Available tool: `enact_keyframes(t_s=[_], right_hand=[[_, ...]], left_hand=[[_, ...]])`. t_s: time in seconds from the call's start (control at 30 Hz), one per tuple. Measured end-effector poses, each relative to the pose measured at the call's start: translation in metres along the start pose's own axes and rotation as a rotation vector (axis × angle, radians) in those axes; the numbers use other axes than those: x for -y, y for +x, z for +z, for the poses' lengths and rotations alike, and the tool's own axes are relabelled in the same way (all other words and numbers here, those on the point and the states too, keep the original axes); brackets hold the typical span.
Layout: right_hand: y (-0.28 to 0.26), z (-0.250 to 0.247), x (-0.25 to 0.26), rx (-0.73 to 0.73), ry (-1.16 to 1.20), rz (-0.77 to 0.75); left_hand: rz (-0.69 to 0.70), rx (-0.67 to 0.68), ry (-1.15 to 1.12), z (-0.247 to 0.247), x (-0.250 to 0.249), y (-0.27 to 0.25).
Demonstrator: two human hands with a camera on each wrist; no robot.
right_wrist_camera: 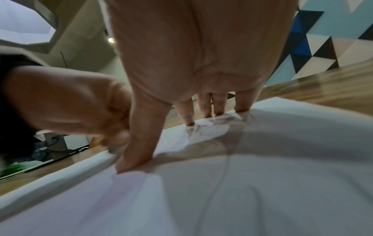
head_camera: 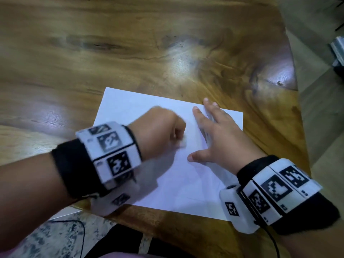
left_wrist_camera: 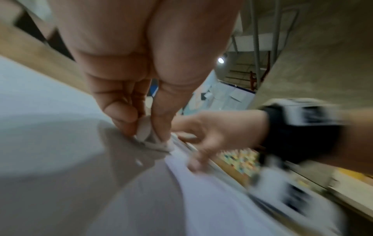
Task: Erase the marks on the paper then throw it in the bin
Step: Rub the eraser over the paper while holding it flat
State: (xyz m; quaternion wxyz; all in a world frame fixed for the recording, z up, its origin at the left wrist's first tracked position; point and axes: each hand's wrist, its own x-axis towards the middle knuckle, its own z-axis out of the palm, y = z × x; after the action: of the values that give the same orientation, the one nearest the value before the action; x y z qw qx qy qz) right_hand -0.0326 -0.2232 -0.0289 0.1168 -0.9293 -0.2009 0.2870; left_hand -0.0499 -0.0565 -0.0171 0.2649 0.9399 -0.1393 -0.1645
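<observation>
A white sheet of paper [head_camera: 130, 107] lies on the wooden table [head_camera: 93, 53], slightly creased. My left hand [head_camera: 163, 127] is curled over the middle of the sheet and pinches a small white eraser [left_wrist_camera: 144, 130] against the paper [left_wrist_camera: 40, 111]. The eraser [head_camera: 183, 141] shows blurred below the knuckles in the head view. My right hand [head_camera: 212, 135] lies flat with spread fingers on the sheet's right part, holding it down. In the right wrist view its fingertips [right_wrist_camera: 131, 164] press the paper [right_wrist_camera: 262, 175], which wrinkles around them. No marks are clearly visible.
The table's right edge [head_camera: 296, 108] runs close to the right hand, and the near edge [head_camera: 167, 226] lies just below the paper. A dark cable [head_camera: 81, 231] lies on the patterned floor at lower left. No bin is in view.
</observation>
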Motion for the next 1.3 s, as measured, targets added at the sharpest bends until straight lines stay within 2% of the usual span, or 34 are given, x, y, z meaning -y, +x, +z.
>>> enact_keyframes(t_s=[0.1,0.17,0.27,0.33,0.4,0.47,0.53,0.67,0.73,0.83,0.9,0.97,1.03,1.2,1.23,1.3], right_hand=[[0.000,0.000,0.000,0.002,0.002,-0.004],[0.000,0.000,0.000,0.002,-0.003,-0.005],[0.000,0.001,0.000,0.001,-0.008,-0.002],[0.000,0.001,0.000,-0.002,-0.004,-0.001],[0.000,0.001,0.000,-0.005,0.008,-0.001],[0.000,0.000,0.000,0.002,0.013,-0.001],[-0.001,0.000,0.000,0.007,0.008,-0.005],[-0.003,-0.003,0.000,0.032,-0.009,-0.010],[-0.003,-0.004,0.001,0.047,-0.029,-0.011],[-0.003,-0.003,0.001,0.042,-0.036,-0.006],[-0.002,-0.003,0.000,0.046,-0.037,-0.003],[-0.001,-0.003,0.000,0.051,-0.046,-0.004],[-0.001,-0.002,0.000,0.046,-0.055,-0.008],[-0.002,-0.002,0.000,0.042,-0.058,-0.007],[-0.002,-0.002,0.000,0.043,-0.062,-0.010],[-0.001,-0.002,-0.001,0.044,-0.075,-0.013]], left_hand=[[0.018,0.108,-0.017,0.007,0.003,-0.021],[-0.008,0.044,0.003,0.000,0.004,-0.008],[-0.139,-0.093,-0.031,-0.014,0.006,0.019],[-0.093,-0.097,-0.023,-0.009,0.008,0.012],[0.033,-0.052,-0.007,0.003,0.008,-0.014],[0.050,0.058,-0.047,0.010,0.008,-0.035],[0.022,0.096,-0.038,0.008,0.013,-0.036],[-0.087,-0.076,-0.037,-0.012,0.019,-0.004],[-0.122,-0.091,-0.069,-0.016,0.019,0.014],[-0.097,-0.087,-0.048,-0.006,0.009,0.017],[0.008,-0.068,-0.023,0.006,0.003,-0.001],[0.099,0.055,0.001,0.016,-0.003,-0.024],[0.108,0.136,0.003,0.017,-0.003,-0.030],[-0.067,-0.090,0.029,-0.005,0.007,0.011],[-0.036,-0.092,0.029,-0.001,0.005,0.007],[0.085,0.000,0.022,0.013,-0.003,-0.015]])
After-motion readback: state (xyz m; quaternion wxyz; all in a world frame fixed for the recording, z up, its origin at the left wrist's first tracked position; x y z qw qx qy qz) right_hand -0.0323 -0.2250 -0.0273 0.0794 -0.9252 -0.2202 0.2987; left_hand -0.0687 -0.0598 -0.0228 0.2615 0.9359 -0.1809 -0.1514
